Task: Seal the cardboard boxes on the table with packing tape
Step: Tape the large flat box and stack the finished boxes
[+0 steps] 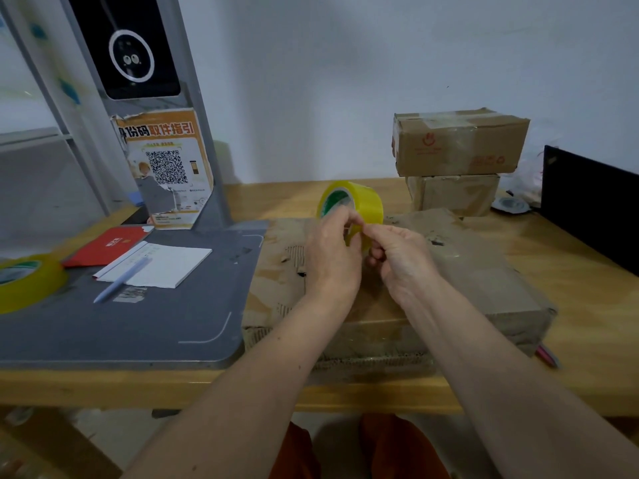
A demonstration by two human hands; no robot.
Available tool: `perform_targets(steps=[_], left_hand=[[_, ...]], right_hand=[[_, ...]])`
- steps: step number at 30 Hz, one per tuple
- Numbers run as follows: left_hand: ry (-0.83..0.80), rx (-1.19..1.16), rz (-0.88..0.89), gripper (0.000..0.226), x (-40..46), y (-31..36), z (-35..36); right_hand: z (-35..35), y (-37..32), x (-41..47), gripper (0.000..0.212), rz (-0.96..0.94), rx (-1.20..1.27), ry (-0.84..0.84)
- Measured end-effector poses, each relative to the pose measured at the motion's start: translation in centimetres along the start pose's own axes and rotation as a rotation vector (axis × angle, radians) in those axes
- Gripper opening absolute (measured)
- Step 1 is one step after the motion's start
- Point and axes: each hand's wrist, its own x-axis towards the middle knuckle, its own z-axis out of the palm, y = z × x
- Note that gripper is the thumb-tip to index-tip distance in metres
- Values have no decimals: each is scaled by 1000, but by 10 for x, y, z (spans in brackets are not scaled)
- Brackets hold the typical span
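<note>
Yellow packing tape roll (359, 198) is up in both hands right over the big worn cardboard box (484, 271) lying flat on the wooden table (570, 257). Left hand (333, 250) has its fingers curled around the roll's near edge, and the right hand (397, 250) is pinching at the roll's lower rim with thumb and fingertip (looks like the loose end of the tape, but I can't really make it out from here). That box is pretty beat up, with torn patches showing the corrugation.

Back right by the wall there's a taped-up box (460, 143) stacked on a second box (453, 195). Over on the left, a grey metal stand base (155, 316) holds a spare yellow tape roll (27, 281), a white notepad (166, 264) with a pale blue pen (121, 280) lying across it, and a red booklet (107, 248).
</note>
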Motion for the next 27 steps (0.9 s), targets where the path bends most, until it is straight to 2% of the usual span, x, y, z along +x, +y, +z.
perform_targets(steps=[5, 7, 9, 10, 11, 14, 15, 18, 19, 22, 24, 27], left_hand=[[54, -13, -5, 11, 3, 0, -3], [55, -21, -14, 9, 6, 0, -6], [25, -25, -6, 15, 10, -3, -8], [0, -34, 4, 18, 12, -4, -9], [-30, -54, 16, 19, 15, -6, -11], [-112, -84, 56, 20, 27, -8, -19], [-116, -89, 89, 19, 32, -8, -21], [-60, -39, 229, 14, 46, -14, -25], [-31, 13, 290, 11, 50, -19, -26], [42, 122, 438, 7, 53, -37, -22], [93, 149, 473, 16, 52, -47, -20], [123, 177, 462, 19, 52, -52, -21]], right_hand=[[-3, 0, 0, 8, -14, 1, -28], [-4, 0, 1, 4, -65, 22, 75], [-6, 2, 5, 8, -113, -11, 224], [-6, 1, 8, 10, -119, -36, 244], [-4, -2, 9, 15, -110, -64, 226], [8, -15, 13, 50, -3, -95, 88], [11, -18, 17, 52, 20, -89, 58], [15, -26, 16, 20, -29, -101, -54], [15, -24, 19, 18, -52, -111, -82], [19, -18, 17, 15, -81, -118, -114], [24, -16, 17, 11, -75, -102, -141], [26, -15, 16, 30, -73, -105, -219]])
